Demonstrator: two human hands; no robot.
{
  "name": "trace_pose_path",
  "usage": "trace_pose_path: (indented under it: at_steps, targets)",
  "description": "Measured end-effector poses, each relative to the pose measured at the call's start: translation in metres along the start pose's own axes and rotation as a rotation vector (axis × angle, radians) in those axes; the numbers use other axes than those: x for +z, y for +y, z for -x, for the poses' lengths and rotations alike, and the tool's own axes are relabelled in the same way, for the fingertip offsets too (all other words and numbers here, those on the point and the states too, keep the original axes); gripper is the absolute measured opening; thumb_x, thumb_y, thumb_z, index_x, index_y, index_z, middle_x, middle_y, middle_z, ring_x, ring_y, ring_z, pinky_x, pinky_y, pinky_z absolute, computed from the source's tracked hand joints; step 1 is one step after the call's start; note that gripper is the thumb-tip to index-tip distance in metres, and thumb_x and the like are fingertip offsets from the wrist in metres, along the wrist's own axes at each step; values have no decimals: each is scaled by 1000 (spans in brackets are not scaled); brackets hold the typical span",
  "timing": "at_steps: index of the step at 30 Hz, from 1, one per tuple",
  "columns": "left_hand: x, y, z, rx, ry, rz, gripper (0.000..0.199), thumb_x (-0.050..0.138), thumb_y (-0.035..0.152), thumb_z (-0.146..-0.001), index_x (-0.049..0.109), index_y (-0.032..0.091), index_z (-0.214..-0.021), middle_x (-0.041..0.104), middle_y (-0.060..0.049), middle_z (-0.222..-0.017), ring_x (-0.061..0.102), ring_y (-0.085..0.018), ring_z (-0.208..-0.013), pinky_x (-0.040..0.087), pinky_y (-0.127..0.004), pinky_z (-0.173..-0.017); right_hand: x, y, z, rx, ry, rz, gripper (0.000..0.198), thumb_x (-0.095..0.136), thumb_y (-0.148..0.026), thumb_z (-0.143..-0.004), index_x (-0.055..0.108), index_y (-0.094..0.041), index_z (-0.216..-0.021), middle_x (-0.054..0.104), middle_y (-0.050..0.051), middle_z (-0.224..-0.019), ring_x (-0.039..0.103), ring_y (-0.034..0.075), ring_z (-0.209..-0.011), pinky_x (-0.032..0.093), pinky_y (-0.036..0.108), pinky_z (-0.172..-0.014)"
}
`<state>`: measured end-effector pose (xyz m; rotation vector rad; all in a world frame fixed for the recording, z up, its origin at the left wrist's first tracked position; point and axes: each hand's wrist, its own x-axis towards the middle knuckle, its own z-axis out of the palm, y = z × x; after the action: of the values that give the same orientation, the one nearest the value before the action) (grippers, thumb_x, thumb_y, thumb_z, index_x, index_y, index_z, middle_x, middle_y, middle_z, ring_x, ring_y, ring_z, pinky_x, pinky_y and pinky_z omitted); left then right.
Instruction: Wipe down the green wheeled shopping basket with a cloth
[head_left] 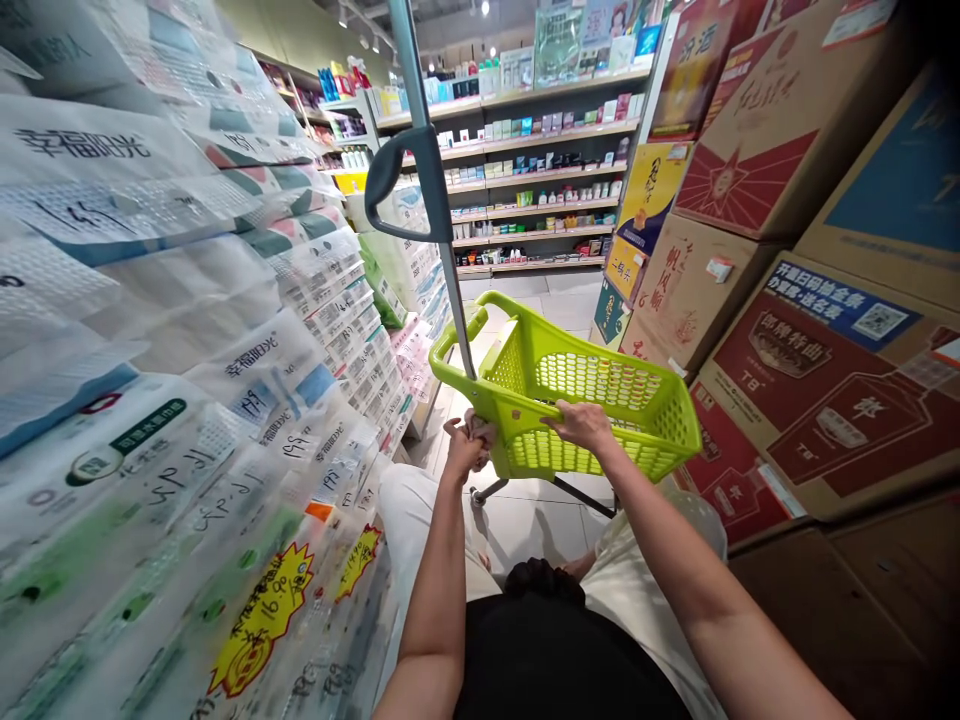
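In front of me stands a lime-green plastic shopping cart (517, 437) with perforated sides and dark metal legs. A tall grey pole with a looped handle (384, 180) rises from its left end. My left hand (466, 450) is closed around a crumpled brownish cloth (484, 428), which presses against the cart's lower left end. With fingers wrapped over the near rim of the basket, my right hand (581, 425) grips the cart at mid-length. No goods show in the visible part of the basket.
Stacked packs of paper tissue (255, 375) fill the left side, close to my left arm. Cardboard liquor cartons (832, 370) tower on the right. Shelves of small boxed goods (540, 195) stand across the far end of the tiled aisle (559, 290).
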<state>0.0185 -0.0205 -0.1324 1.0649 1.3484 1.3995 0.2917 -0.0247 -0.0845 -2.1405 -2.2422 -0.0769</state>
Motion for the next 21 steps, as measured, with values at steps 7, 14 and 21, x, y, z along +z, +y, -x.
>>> trace_pose_path:
  at_steps: [7, 14, 21]
  targets:
    - [40, 0, -1, 115, 159, 356, 49, 76, 29, -72, 55, 22, -116, 66, -3, -103, 68, -14, -86, 55, -23, -70, 5, 0, -2, -19, 21, 5, 54, 37, -65, -102, 67, -22, -115, 79, 12, -99, 74, 26, -93, 36, 28, -70]
    - [70, -26, -1, 185, 207, 373, 30, 64, 38, -82, 48, 27, -105, 57, 2, -95, 61, -11, -83, 52, -20, -74, 12, 2, -5, -23, 58, 2, 54, 39, -65, -101, 68, -22, -115, 79, 13, -96, 74, 26, -90, 34, 27, -68]
    - [76, -38, 9, -32, 364, 427, 31, 60, 37, -82, 42, 27, -105, 52, 6, -80, 55, -10, -66, 47, -19, -64, 13, 13, -3, -62, 87, 52, 55, 37, -65, -101, 70, -21, -107, 79, 13, -92, 73, 26, -87, 31, 28, -66]
